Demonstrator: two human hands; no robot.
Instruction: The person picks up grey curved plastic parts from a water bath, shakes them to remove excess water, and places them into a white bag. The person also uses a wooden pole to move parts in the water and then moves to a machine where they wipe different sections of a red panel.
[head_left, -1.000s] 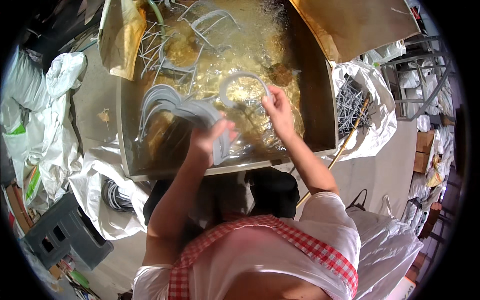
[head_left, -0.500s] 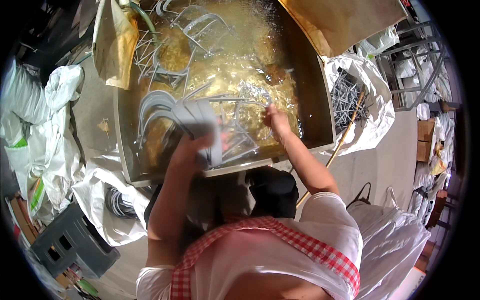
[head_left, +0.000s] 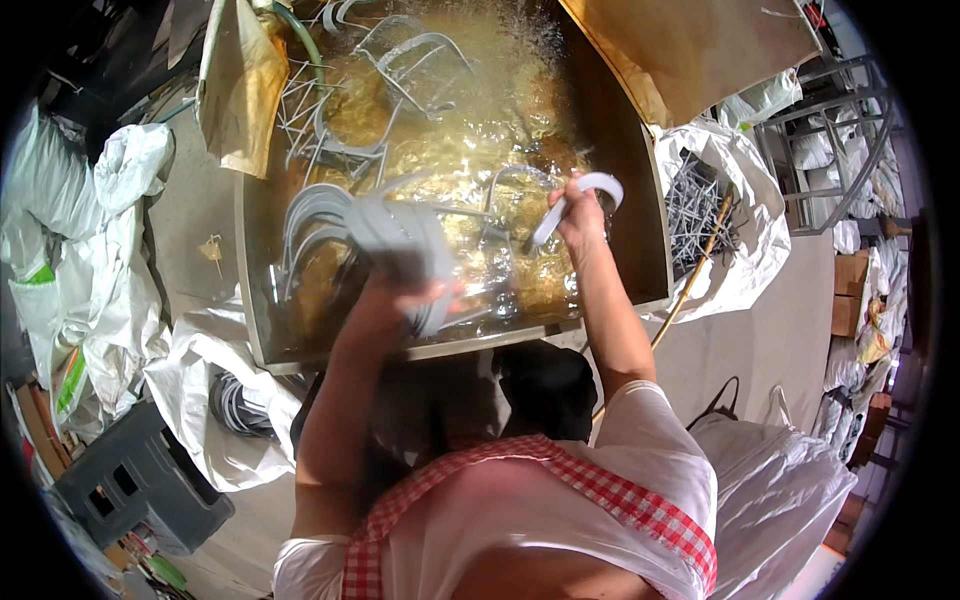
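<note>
My left hand [head_left: 397, 296] is closed round a bundle of curved grey metal strips [head_left: 395, 232], blurred by motion, at the near left of a water-filled tank [head_left: 250, 290]. My right hand [head_left: 583, 218] grips one hook-shaped metal strip [head_left: 605, 183], its bend pointing up and right, above the water on the tank's right side. Between the hands, another curved strip [head_left: 512, 172] lies in the rippling water. Farther back, several bent metal strips [head_left: 425, 45] rest in the tank. The fingertips of my left hand are partly hidden by the bundle.
A white sack of thin metal pieces [head_left: 695, 215] stands right of the tank, a bamboo stick [head_left: 705, 255] leaning on it. At the left are an open white sack with coiled strips [head_left: 245, 405] and a dark grey plastic stool [head_left: 140, 480]. A green hose [head_left: 305, 40] enters the tank.
My right hand has come up and right out of the water with a curved strip now clearly in it. My left hand stays near the same spot, its bundle still blurred.
</note>
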